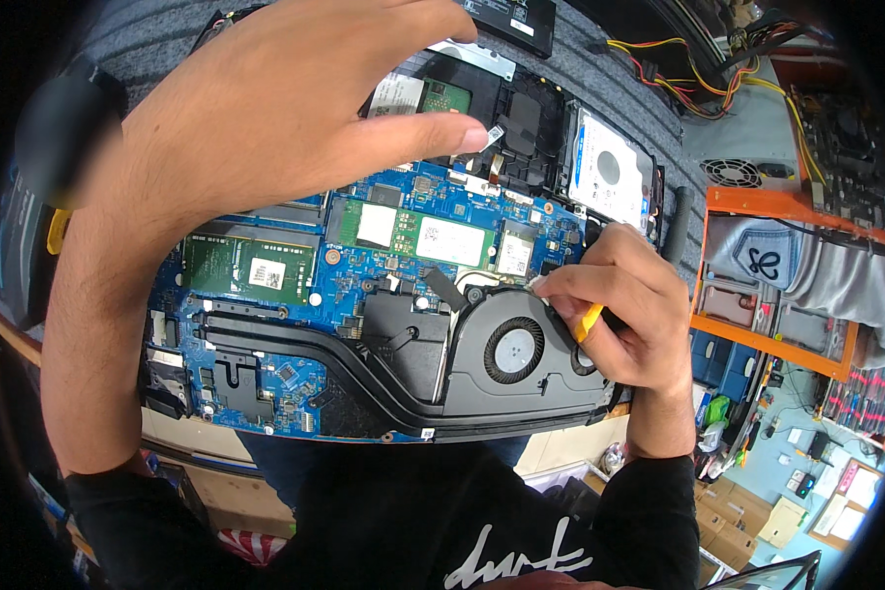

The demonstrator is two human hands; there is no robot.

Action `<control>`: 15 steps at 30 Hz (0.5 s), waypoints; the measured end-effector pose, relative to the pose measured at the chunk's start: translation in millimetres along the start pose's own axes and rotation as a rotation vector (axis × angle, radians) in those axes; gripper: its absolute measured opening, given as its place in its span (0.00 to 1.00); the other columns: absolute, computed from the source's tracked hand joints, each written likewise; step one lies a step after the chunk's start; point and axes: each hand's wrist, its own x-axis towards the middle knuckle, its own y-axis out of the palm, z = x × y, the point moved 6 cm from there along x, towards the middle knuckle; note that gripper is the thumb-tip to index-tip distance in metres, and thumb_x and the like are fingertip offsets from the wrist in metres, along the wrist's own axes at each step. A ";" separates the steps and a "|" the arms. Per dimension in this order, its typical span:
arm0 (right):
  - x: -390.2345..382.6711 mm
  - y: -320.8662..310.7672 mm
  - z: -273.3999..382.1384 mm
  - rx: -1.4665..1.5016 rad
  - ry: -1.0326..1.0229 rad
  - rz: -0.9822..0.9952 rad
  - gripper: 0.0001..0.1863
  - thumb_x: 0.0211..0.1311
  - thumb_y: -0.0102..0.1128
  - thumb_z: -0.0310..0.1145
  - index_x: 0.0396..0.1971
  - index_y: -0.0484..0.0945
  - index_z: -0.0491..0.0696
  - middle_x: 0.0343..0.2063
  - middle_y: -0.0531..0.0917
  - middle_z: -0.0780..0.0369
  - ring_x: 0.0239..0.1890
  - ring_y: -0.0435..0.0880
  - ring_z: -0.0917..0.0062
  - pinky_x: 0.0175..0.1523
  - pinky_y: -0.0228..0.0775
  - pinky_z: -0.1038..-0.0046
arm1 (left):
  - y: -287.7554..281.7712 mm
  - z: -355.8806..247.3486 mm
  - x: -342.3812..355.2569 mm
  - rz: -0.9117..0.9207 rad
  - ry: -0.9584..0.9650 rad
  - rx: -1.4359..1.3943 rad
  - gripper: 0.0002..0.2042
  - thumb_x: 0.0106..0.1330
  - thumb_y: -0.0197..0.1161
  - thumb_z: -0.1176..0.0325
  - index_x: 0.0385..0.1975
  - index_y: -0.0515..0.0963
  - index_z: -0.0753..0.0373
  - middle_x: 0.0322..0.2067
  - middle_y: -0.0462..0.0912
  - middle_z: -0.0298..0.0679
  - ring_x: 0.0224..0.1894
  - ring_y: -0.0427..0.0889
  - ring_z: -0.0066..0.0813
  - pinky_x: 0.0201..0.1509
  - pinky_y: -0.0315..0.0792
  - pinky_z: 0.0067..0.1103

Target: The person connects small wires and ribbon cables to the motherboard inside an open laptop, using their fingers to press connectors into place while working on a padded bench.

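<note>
An opened laptop lies before me with its blue motherboard (pixel 339 300) showing. My right hand (pixel 629 305) pinches a slim tool with a yellow part (pixel 588 323), its tip largely hidden by the fingers. The fingertips are at the upper edge of the cooling fan (pixel 514 352), beside a small wireless card (pixel 515 253) and thin cables. My left hand (pixel 305 108) stretches over the far left of the laptop, thumb extended near a small white label (pixel 494 137). Its other fingers reach toward the laptop's far edge, partly cut off. A green storage stick (pixel 452 239) and a memory module (pixel 251 270) sit on the board.
A silver hard drive (pixel 610 172) sits at the laptop's far right. Beyond lie a black battery-like pack (pixel 521 25) and yellow-red power cables (pixel 728 93) on a grey ribbed mat (pixel 619 103). Right of the bench stands an orange-framed rack (pixel 772 339) with grey denim (pixel 806 256) over it.
</note>
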 end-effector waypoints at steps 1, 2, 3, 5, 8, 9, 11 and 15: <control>-0.5 -0.2 -0.6 0.024 0.006 -0.005 0.13 0.53 0.74 0.23 0.40 0.89 0.47 0.27 0.78 0.64 0.30 0.79 0.69 0.38 0.67 0.67 | 2.5 2.7 0.9 0.012 -0.005 -0.010 0.30 0.75 0.66 0.46 0.55 0.77 0.74 0.42 0.81 0.51 0.48 0.82 0.49 0.53 0.76 0.35; -0.9 -0.5 -1.0 0.047 0.013 -0.011 0.13 0.53 0.74 0.23 0.40 0.89 0.48 0.27 0.78 0.64 0.30 0.79 0.69 0.38 0.66 0.68 | 4.9 5.4 2.1 0.023 -0.009 -0.019 0.30 0.75 0.66 0.46 0.55 0.77 0.74 0.42 0.80 0.51 0.48 0.82 0.49 0.53 0.76 0.35; 0.9 -0.7 0.4 0.049 0.010 -0.008 0.13 0.53 0.74 0.23 0.40 0.89 0.48 0.27 0.78 0.64 0.30 0.79 0.69 0.38 0.66 0.68 | 8.6 10.9 1.6 0.017 -0.009 -0.017 0.30 0.75 0.66 0.46 0.55 0.77 0.74 0.42 0.80 0.51 0.48 0.82 0.48 0.53 0.76 0.35; 5.5 0.8 3.7 0.037 0.004 0.030 0.13 0.53 0.74 0.24 0.40 0.89 0.48 0.27 0.77 0.64 0.30 0.79 0.69 0.37 0.64 0.68 | 8.9 11.6 -1.9 0.012 -0.012 -0.015 0.30 0.75 0.66 0.45 0.55 0.77 0.74 0.42 0.80 0.51 0.48 0.82 0.48 0.52 0.76 0.34; 4.9 0.2 3.2 0.023 -0.009 0.027 0.13 0.54 0.74 0.25 0.41 0.88 0.48 0.27 0.77 0.64 0.30 0.78 0.70 0.37 0.62 0.68 | 4.5 0.4 -0.1 0.011 -0.024 0.001 0.31 0.76 0.65 0.45 0.55 0.77 0.74 0.42 0.81 0.50 0.48 0.83 0.46 0.52 0.76 0.34; 4.9 0.0 2.4 0.023 -0.010 0.025 0.13 0.54 0.74 0.25 0.41 0.88 0.48 0.27 0.77 0.64 0.30 0.78 0.70 0.37 0.62 0.68 | 4.9 -0.2 0.9 0.014 -0.025 0.008 0.31 0.76 0.65 0.44 0.56 0.77 0.74 0.42 0.81 0.50 0.48 0.83 0.46 0.52 0.76 0.34; 2.8 0.3 0.9 0.023 -0.018 0.022 0.13 0.54 0.74 0.25 0.41 0.88 0.47 0.29 0.79 0.64 0.31 0.79 0.69 0.39 0.65 0.69 | 13.3 0.9 -0.3 0.021 -0.022 0.017 0.31 0.77 0.64 0.44 0.57 0.77 0.74 0.42 0.81 0.50 0.48 0.83 0.45 0.52 0.76 0.34; 6.2 -46.4 -12.5 0.049 0.139 -0.211 0.14 0.74 0.59 0.32 0.51 0.85 0.40 0.37 0.83 0.58 0.38 0.78 0.73 0.45 0.68 0.73 | 27.6 13.5 -15.2 -0.186 0.015 0.021 0.28 0.69 0.73 0.55 0.65 0.77 0.60 0.63 0.81 0.46 0.66 0.80 0.48 0.70 0.73 0.35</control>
